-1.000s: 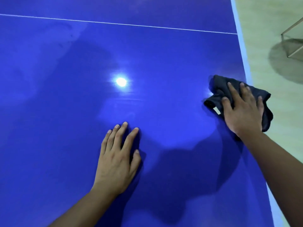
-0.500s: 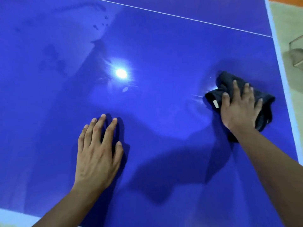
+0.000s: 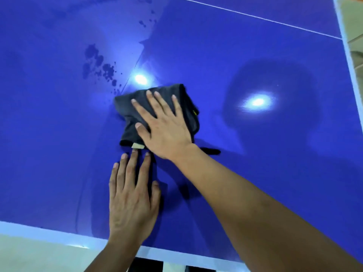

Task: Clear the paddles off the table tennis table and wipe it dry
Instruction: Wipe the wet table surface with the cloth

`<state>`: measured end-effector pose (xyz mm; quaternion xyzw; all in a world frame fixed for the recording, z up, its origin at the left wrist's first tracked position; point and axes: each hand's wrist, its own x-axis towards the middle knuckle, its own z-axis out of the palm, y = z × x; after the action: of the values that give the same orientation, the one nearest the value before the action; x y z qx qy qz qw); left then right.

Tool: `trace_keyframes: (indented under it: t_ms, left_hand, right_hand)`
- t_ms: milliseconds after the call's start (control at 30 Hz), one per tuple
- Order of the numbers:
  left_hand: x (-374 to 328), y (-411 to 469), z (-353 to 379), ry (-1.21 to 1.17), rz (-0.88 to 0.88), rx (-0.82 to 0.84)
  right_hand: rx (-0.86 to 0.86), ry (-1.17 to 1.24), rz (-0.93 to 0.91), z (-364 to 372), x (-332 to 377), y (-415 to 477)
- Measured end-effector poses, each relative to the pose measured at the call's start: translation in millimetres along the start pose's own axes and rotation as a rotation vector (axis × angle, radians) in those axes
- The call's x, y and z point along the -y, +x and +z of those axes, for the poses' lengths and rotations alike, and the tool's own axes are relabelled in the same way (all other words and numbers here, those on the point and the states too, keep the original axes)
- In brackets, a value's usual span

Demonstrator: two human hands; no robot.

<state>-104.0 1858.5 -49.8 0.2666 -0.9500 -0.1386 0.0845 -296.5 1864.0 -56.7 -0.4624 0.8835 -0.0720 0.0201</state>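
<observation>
Right grip: open, palm down, fingers straight and spread, pressing flat on the dark cloth; the forearm crosses in from the lower right.
Left grip: also open and holding nothing, laid flat on the bare counter with the fingers close together. Its fingertips lie just beside the cloth's near edge; whether they touch it I cannot tell.
Cloth: crumpled, dark grey, near the middle of the blue surface and partly under the right grip. A small pale tag sticks out at its near edge, right in front of the left fingertips.
Counter: glossy blue, with a white border along the near edge and the right side, and a thin white line across the far part.
Wet patch: dark drops scattered beyond and left of the cloth, near it but apart.
Reflections: two bright lamp spots, one just beyond the cloth, the other well to its right inside a rounded shadow.
Floor: pale, showing below the near border.
</observation>
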Motion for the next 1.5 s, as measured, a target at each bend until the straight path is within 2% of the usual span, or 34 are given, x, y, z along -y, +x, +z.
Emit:
trace_keyframes:
  t_ms: [200, 333, 467, 600, 767, 867, 1033, 1167, 1333, 1500]
  left_hand:
    - [-9.2, -3.0, -1.8, 0.038, -0.031, 0.004]
    - [-51.4, -24.5, 9.8, 0.011, 0.042, 0.024]
    - [-113.3, -46.1, 30.1, -0.017, 0.153, 0.066]
    - [-163.6, -52.5, 46.8, -0.036, 0.213, 0.084]
    - [-177.6, -52.7, 50.3, 0.015, 0.196, 0.097]
    - [-178.3, -55.8, 50.3, 0.046, 0.189, 0.116]
    - [-180.0, -57.4, 51.3, 0.063, 0.19, 0.117]
    - [-179.3, -56.5, 52.9, 0.049, 0.208, 0.103]
    - [-164.4, -54.7, 36.9, -0.395, 0.118, 0.118]
    - [-102.2, -68.5, 21.0, -0.183, 0.159, 0.033]
  right_hand:
    - [0.047, 0.062, -0.028, -2.3, 7.0, 4.2]
    - [0.031, 0.071, -0.016, -7.3, -21.3, -9.9]
    - [-0.067, 0.079, 0.152, -15.5, -106.8, -51.9]
    - [-0.095, 0.097, 0.32, -33.3, -211.1, -110.7]
    - [-0.126, 0.047, 0.607, -58.2, -330.2, -207.2]
    - [-0.109, 0.062, 0.762, -68.5, -368.9, -260.2]
    - [-0.132, 0.078, 0.875, -68.3, -373.3, -298.6]
    - [-0.111, 0.067, 0.873, -69.2, -371.6, -295.9]
    - [-0.088, 0.045, 0.885, -72.6, -364.2, -294.7]
    - [-0.123, 0.025, 0.906, -57.6, -291.0, -267.7]
